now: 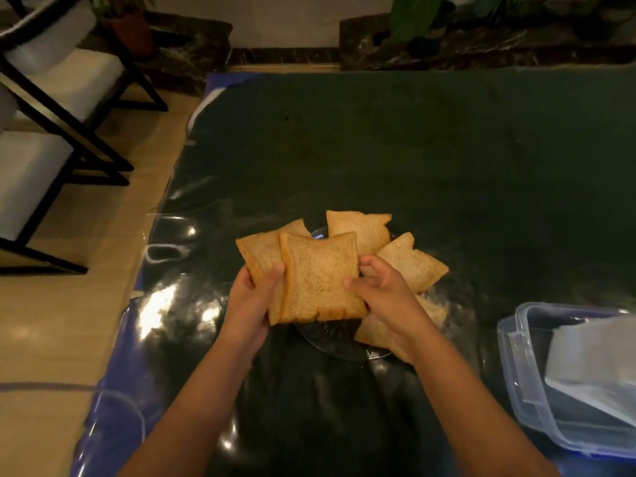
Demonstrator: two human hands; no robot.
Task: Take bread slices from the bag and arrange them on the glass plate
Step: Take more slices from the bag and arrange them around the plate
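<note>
A glass plate (330, 339) sits on the dark table in front of me. Several brown bread slices lie fanned around it, one at the back (358, 228) and one at the right (413, 263). I hold a small stack of bread slices (320, 277) above the plate's left side. My left hand (254, 301) grips the stack's left edge. My right hand (382, 297) pinches the top slice's right edge with thumb and fingers. A clear plastic bag (595, 363) lies in a plastic box at the right.
A clear plastic box (523, 373) stands at the table's right front. The table (378, 149) is covered with glossy dark sheeting. Chairs with black frames (51, 132) stand on the floor to the left. Potted plants stand behind the table.
</note>
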